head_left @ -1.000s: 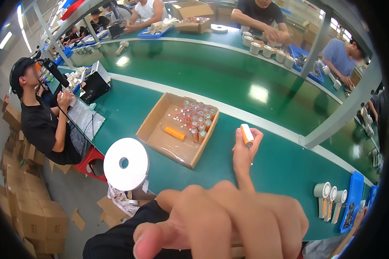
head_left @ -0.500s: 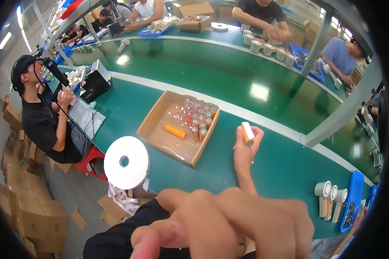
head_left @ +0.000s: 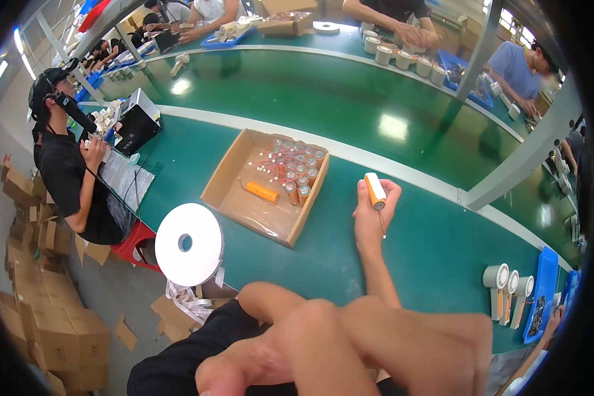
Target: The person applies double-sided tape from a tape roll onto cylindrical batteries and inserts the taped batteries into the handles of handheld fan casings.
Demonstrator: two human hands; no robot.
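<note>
Well, from where I stand, the right hand (head_left: 368, 223) has thumb and fingers closed round one orange cylindrical cell (head_left: 380, 195), bearing a flat white strip and trailing thin wire, to the right of the shallow brown cardboard tray (head_left: 226, 173). The left hand (head_left: 323, 340), nearer than the tray, has bent fingers; whether it grips anything, I can't tell. Inside the tray stand over a dozen shiny-topped cells (head_left: 301, 169), too crowded to count exactly, and one smooth orange cylinder (head_left: 262, 192) lies sideways. Left of the tray sits one white disc-shaped roll (head_left: 169, 244); far right of it, three round-headed white devices (head_left: 493, 276).
</note>
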